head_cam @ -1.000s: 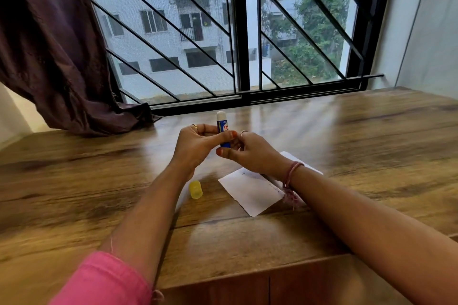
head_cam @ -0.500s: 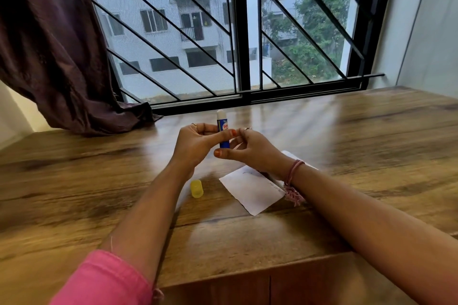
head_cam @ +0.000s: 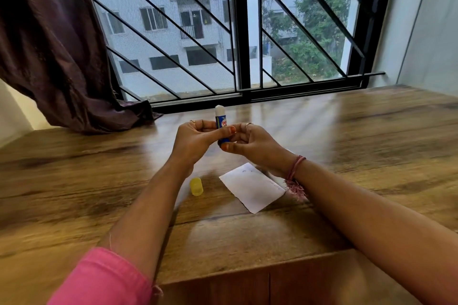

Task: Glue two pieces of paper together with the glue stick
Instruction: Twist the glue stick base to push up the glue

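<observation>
Nearest you, on the wooden table, lie one yellow cap and, just right of it, white paper; you can make out only one sheet, so whether the second piece lies under it or elsewhere you cannot tell. Beyond them, your left hand pinches the one glue stick upright between thumb and curled fingers, above the table, while your right hand pinches its lower end, thumb beneath. With the cap off and white glue showing at the top, the stick looks ready, perhaps being wound up. No glue is visible on the paper, so spreading it and pressing the pieces together seem left to do. Farther off hang one dark curtain and the barred window.
</observation>
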A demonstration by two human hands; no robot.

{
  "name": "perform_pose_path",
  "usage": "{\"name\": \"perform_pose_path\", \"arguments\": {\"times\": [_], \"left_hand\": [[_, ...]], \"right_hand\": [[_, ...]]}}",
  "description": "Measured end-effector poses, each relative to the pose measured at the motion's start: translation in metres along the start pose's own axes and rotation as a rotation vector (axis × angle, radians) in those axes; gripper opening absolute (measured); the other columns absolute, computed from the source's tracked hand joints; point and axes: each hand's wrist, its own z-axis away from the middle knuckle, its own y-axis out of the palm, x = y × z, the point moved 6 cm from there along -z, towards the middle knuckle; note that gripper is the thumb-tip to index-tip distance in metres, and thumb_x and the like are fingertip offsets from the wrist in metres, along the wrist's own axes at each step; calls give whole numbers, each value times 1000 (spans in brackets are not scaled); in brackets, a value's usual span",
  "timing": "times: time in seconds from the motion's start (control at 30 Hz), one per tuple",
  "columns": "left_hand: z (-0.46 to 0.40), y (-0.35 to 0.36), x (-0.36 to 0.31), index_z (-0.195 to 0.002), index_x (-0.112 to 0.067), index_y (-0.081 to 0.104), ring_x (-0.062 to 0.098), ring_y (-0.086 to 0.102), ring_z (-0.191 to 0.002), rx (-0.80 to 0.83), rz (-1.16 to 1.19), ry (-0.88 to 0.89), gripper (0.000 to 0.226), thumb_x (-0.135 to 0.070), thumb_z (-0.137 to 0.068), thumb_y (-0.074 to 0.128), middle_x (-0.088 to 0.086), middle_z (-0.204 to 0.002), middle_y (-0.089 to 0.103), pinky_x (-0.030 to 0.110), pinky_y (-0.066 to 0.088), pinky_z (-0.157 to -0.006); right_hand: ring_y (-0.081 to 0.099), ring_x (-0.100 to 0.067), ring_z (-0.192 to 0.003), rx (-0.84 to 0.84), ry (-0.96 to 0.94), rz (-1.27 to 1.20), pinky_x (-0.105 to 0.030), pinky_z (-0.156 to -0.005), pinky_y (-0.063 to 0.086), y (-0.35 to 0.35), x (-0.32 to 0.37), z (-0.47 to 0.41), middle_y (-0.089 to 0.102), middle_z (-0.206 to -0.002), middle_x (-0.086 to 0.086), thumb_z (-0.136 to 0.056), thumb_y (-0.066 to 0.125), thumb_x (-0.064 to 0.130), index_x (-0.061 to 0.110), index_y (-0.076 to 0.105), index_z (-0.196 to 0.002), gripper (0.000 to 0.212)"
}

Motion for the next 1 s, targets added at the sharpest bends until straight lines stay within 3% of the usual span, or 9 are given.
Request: {"name": "perform_pose_path", "arguments": {"times": [0.13,0.3,0.43,0.6,0.83,1.0], "left_hand": [[1,0,0,-88,-12,70,6,70,-74,1,2,-2,21,-19,-71,80,4,-84,73,9,50,-62],[0,0,1,-95,-9,70,8,70,-77,-7,-43,-5,28,-22,-72,79,3,-86,73,11,50,-62],[0,1,2,-94,-10,70,11,70,-79,-14,-40,-4,26,-22,-73,79,4,-88,73,10,51,-62],[1,3,-1,-90,-13,70,9,70,-77,-5,-20,-5,21,-20,-72,80,3,-87,73,9,50,-61],[3,1,-4,-87,-13,70,2,70,-71,-7,10,-1,19,-18,-71,80,2,-84,73,7,48,-59],[3,0,-3,-87,-13,70,3,70,-70,-11,4,-7,20,-19,-70,80,2,-84,73,8,49,-59]], "right_hand": [[63,-29,-108,0,14,8,-30,-93,52,1,-3,-1,64,-113,-27,-82,64,-4,-2,50,-123,43],[67,-27,-99,-78,-10,150,-43,-92,53,-1,-5,-3,70,-104,-16,-68,83,17,11,57,-115,54],[66,-34,-98,-128,-9,82,-48,-92,52,-5,-7,-4,69,-101,-23,-67,83,8,5,58,-113,52],[66,-29,-101,-72,2,83,-45,-95,51,-2,-6,-5,69,-102,-17,-74,76,4,0,59,-114,44],[64,-23,-98,-1,-20,56,-30,-93,53,0,2,-1,66,-110,-21,-82,66,-2,-2,56,-119,39],[65,-28,-105,-18,-23,88,-40,-98,50,2,-1,-2,66,-111,-21,-82,67,1,1,55,-122,41]]}}
